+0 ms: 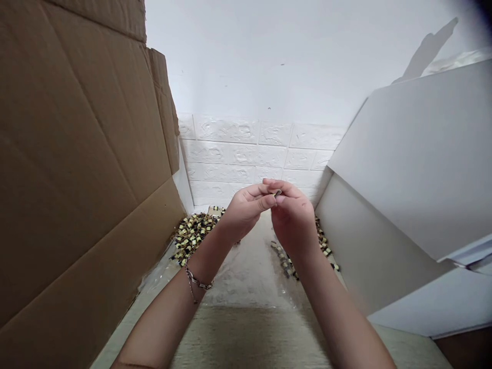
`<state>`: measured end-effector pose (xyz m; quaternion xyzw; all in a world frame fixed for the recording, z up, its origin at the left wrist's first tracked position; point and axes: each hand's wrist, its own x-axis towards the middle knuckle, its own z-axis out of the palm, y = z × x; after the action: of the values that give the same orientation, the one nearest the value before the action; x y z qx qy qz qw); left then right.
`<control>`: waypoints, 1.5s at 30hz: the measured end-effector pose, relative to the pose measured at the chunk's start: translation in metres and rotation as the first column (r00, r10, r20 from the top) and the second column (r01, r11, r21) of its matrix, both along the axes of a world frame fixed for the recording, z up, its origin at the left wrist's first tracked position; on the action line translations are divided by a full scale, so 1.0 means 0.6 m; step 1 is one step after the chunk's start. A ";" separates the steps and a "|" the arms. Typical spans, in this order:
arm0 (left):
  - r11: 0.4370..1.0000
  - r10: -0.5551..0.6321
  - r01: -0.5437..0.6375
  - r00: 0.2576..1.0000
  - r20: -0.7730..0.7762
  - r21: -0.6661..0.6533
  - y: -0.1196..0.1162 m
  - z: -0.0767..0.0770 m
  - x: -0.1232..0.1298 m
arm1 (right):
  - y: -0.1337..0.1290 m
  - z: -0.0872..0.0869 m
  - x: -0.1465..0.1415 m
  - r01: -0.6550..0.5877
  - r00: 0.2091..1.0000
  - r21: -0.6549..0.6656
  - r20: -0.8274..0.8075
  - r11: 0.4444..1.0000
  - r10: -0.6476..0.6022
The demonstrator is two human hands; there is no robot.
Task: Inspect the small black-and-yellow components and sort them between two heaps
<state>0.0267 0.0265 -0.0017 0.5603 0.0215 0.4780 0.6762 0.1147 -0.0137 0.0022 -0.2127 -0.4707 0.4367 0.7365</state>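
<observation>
My left hand (249, 205) and my right hand (294, 215) meet in front of me, raised above the table. Between their pinched fingertips is a small dark-and-pale part (277, 193), mostly hidden by the fingers. It looks like one of the little yellow-and-black wire-wound coils heaped nearby. The larger pile of coils (194, 236) lies left of my left wrist, with thin coppery leads showing. More coils (325, 238) lie on the right, partly hidden behind my right hand and forearm. A clear plastic sheet or bag (246, 277) is spread on the table beneath my hands.
A tall brown cardboard wall (88, 154) closes off the left side. White panels (415, 164) stand at the right, and a white brick-patterned wall (230, 154) is at the back. The pale wood-grained tabletop (246, 338) runs toward me.
</observation>
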 end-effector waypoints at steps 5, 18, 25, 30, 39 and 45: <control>1.000 0.012 -0.012 1.000 -0.003 0.008 0.004 -0.002 0.001 | 0.004 -0.001 -0.001 0.037 0.999 -0.002 0.016 0.999 -0.037; 1.000 0.013 -0.013 1.000 -0.015 -0.008 0.002 -0.002 0.004 | -0.001 0.001 0.001 0.065 0.997 -0.020 0.040 0.998 -0.065; 1.000 0.019 -0.019 1.000 -0.015 0.016 0.002 -0.003 0.003 | 0.000 0.000 0.002 0.068 0.996 0.009 0.052 0.998 -0.069; 0.999 0.019 -0.018 1.000 -0.015 0.037 0.002 -0.002 0.001 | 0.004 -0.002 0.006 0.015 0.999 0.024 0.030 1.000 -0.016; 0.995 -0.002 0.003 1.000 0.014 -0.096 0.007 0.001 0.001 | 0.000 0.016 0.039 -0.002 0.974 0.028 0.227 1.000 -0.004; 0.993 0.071 -0.074 0.997 -0.034 -0.093 0.022 -0.003 -0.005 | -0.001 0.018 0.062 0.165 0.778 -0.009 0.615 0.986 -0.125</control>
<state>0.0236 0.0399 -0.0034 0.5339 0.0746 0.4921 0.6835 0.1520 -0.0140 0.0129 -0.4012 -0.6521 0.3009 0.5686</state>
